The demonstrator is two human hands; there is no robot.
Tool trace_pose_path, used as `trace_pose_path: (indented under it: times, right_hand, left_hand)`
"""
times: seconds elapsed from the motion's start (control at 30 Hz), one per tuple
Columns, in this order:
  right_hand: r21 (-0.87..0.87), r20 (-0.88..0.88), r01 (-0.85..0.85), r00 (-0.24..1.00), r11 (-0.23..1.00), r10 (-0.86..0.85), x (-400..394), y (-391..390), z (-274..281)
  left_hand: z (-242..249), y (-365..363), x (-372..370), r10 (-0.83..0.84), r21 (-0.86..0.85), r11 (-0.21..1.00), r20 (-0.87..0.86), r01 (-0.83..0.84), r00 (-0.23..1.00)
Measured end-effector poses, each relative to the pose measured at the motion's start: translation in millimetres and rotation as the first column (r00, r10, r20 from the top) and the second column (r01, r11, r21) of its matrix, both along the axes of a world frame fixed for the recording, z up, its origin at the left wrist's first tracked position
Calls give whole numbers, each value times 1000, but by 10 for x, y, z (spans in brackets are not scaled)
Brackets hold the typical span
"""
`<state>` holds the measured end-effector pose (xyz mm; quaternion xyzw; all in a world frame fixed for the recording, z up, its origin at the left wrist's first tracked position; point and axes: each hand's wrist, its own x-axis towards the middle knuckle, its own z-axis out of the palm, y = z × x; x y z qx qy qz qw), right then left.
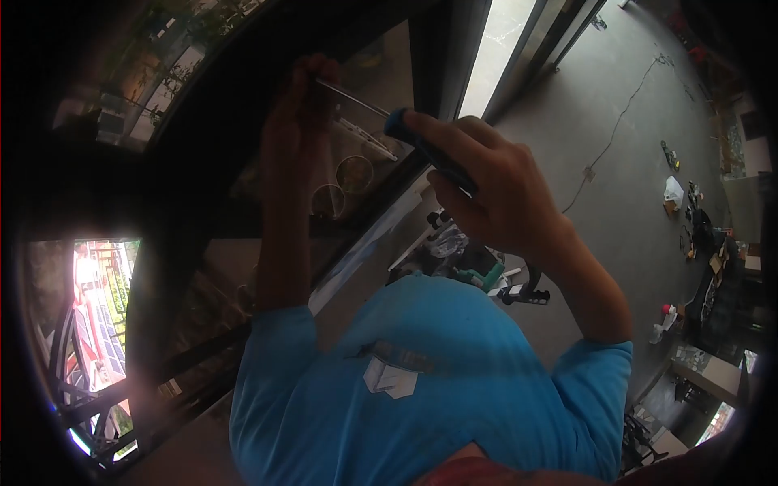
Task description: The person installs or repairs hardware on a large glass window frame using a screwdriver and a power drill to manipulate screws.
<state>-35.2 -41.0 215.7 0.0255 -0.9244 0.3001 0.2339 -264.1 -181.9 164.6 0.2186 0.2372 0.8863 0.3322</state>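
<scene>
My right hand is wrapped round the blue and black handle of a screwdriver. Its thin metal shaft points up and left, to the fingers of my left hand. That hand is raised in deep shadow against a dark frame, its fingers bent together at the screwdriver's tip. What they pinch there, if anything, is too dark to make out. Just below the shaft, a pale slotted strip shows beside the glass pane.
A green power tool lies among loose items below my right arm. A cable runs over the grey floor. Tools and bags lie along the right side. Dark metal railings stand at lower left.
</scene>
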Motion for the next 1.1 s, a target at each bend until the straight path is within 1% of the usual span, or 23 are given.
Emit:
trace_pose_path:
  times: [0.03, 0.07, 0.13, 0.2, 0.3, 0.33, 0.37, 0.4, 0.43, 0.47, 0.5, 0.63, 0.7, 0.73, 0.8, 0.87, 0.9, 0.97, 1.0, 1.03, 1.07, 1.1]
  right_hand:
    - [114, 11, 43, 999, 993, -45, -16, 7, 50]
    - [105, 16, 39, 999, 994, -40, -43, 23, 61]
    - [387, -170, 123, 984, 914, -60, -120, 78, 90]
    - [359, -157, 117, 986, 926, -63, -130, 97, 187]
    - [408, -139, 114, 988, 906, -61, -155, 118, 263]
    - [316, -113, 93, 992, 944, -60, -186, 104, 266]
    - [223, -87, 75, 995, 972, -57, -224, 93, 272]
    - [226, -82, 72, 995, 971, -55, -272, 69, 249]
    - [187, -130, 79, 990, 979, -55, -329, 33, 201]
    - [146, -177, 83, 983, 986, -57, -372, 3, 174]
    - [150, -175, 79, 983, 985, -52, -404, -6, 180]
    - [153, -150, 88, 986, 984, -65, -472, -53, 198]
    - [160, -148, 88, 987, 983, -65, -481, -90, 210]
    - [167, -132, 95, 988, 981, -73, -486, -105, 221]
    - [177, -117, 103, 990, 979, -83, -492, -147, 245]
    - [141, -86, 105, 992, 984, -93, -496, -182, 264]
    - [143, -85, 109, 992, 984, -98, -503, -187, 269]
    - [236, -90, 134, 989, 962, -116, -523, -189, 282]
    - [241, -89, 139, 989, 960, -121, -533, -197, 291]
    - [336, -101, 175, 984, 926, -149, -536, -212, 297]
    - [425, -112, 208, 978, 881, -177, -537, -233, 298]
    - [429, -106, 211, 977, 878, -182, -550, -246, 302]
  left_hand:
    - [43, 7, -28, 6, -8, 1000, 2, -6, 1000]
    - [77, 7, -70, -3, 5, 1000, 0, 3, 1000]
    - [125, 15, -215, -7, 22, 1000, -5, 7, 1000]
    - [144, 14, -367, -203, 110, 970, -115, 216, 972]
    - [101, 75, -427, -220, 130, 963, -132, 236, 967]
    - [62, 115, -472, -216, 131, 964, -128, 232, 968]
    - [14, 175, -531, -114, 119, 986, -47, 118, 992]
    - [-23, 217, -544, -9, 98, 995, 35, 5, 999]
    - [52, 275, -410, -6, 100, 995, 40, 2, 999]
    - [131, 351, -264, 69, 134, 988, 60, -76, 996]
    - [224, 402, -169, 143, 168, 973, 81, -155, 986]
    - [294, 397, -181, 122, 236, 961, 103, -143, 987]
    - [259, 380, -232, 84, 216, 972, 55, -94, 995]
    - [237, 390, -261, 85, 220, 971, 55, -95, 995]
    - [190, 419, -311, 11, 245, 969, 67, -27, 998]
    - [167, 433, -345, 3, 264, 964, 65, -20, 998]
    - [156, 442, -352, -11, 277, 961, 63, -7, 998]
    - [126, 449, -360, -13, 291, 957, 73, -9, 997]
    - [131, 450, -358, -6, 306, 952, 80, -18, 997]
    - [147, 453, -356, -12, 310, 951, 82, -14, 997]
    - [168, 449, -342, -64, 343, 939, 65, 38, 996]
    - [191, 444, -325, -113, 375, 923, 46, 87, 993]
